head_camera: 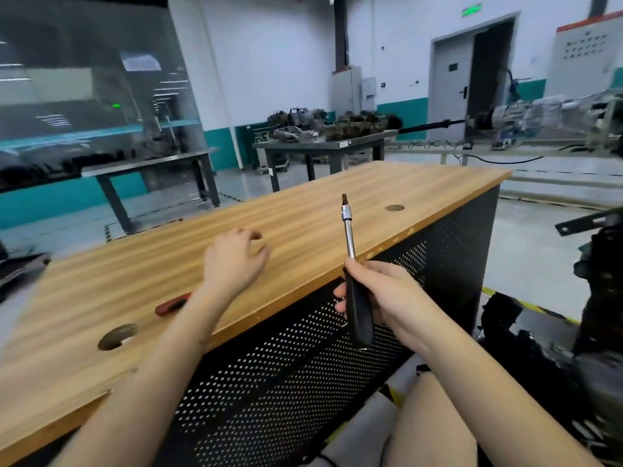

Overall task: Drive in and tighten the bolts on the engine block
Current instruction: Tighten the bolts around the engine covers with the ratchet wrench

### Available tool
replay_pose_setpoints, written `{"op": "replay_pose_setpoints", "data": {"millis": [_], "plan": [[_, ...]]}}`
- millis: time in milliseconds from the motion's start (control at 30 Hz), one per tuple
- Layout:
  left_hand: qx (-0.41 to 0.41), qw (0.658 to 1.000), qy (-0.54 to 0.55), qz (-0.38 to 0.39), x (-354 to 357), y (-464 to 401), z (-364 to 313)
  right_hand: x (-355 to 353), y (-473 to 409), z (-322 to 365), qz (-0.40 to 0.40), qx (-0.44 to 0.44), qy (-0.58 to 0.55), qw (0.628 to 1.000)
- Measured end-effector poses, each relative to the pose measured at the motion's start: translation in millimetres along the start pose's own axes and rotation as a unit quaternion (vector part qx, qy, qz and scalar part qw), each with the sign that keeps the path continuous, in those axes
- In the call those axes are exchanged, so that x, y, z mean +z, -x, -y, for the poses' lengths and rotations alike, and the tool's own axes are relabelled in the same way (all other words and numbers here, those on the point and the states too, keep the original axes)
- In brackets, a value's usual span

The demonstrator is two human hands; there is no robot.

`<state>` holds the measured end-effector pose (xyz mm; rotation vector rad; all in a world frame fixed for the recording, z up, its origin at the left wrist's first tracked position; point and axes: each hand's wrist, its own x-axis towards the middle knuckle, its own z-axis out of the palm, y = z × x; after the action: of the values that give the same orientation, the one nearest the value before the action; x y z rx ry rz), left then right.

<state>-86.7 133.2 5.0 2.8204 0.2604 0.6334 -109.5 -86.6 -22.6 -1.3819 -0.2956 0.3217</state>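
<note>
**Fingers: right wrapped on driver, left loose over bench**

Fingers (340, 293) of the right hand (381, 298) curl round the black handle of a driver tool (350, 264); grip is firm, thumb side toward the camera. Shaft rises up and slightly away from the fingers, chrome, with a collar and a dark bit at the tip. Handle end sticks out below the palm.

Left hand (232, 261) hovers to the left of that grip, over the wooden benchtop (387, 197). Its fingers are loosely curled and blurred; whether they touch the wood cannot be told. Nothing seen in them.

Near the left forearm, behind and left of those fingers, a red-handled tool (172, 304) lies flat on the wood. Farther left, a round hole (117, 337) in the top; a second, smaller hole (394, 207) lies beyond and right of the driver tip.

Below the right fingers: black perforated panel (286, 365) forming the bench front.

Dark machinery, possibly the engine block (603, 281), sits well right of the right hand at frame edge, blurred; bolts not discernible.

Background: metal table (323, 144) carrying engine parts, well beyond both hands.
</note>
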Motion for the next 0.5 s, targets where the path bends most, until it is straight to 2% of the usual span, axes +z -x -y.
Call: {"op": "replay_pose_setpoints", "data": {"millis": [33, 67, 133, 200, 300, 400, 500], "plan": [[-0.028, 0.993, -0.106, 0.039, 2, -3, 19, -1, 0, -1, -0.004, 0.003, 0.0, 1.0], [-0.062, 0.983, -0.15, 0.091, 5, -4, 35, -3, 0, -2, -0.008, 0.006, -0.003, 1.0], [-0.111, 0.975, -0.123, 0.149, 16, -1, 57, -5, -1, -5, -0.018, 0.017, -0.011, 1.0], [-0.128, 0.982, -0.084, 0.111, 26, 2, 68, -7, 1, -6, -0.026, 0.025, -0.017, 0.999], [-0.124, 0.983, -0.119, 0.06, 34, 3, 73, -14, 7, -6, -0.039, 0.025, -0.011, 0.999], [-0.13, 0.981, -0.12, 0.079, 41, -6, 78, -23, 16, -3, -0.054, 0.022, -0.004, 0.998], [-0.149, 0.985, -0.013, 0.089, 53, -13, 75, -35, 27, 2, -0.066, 0.019, -0.019, 0.997]]}}
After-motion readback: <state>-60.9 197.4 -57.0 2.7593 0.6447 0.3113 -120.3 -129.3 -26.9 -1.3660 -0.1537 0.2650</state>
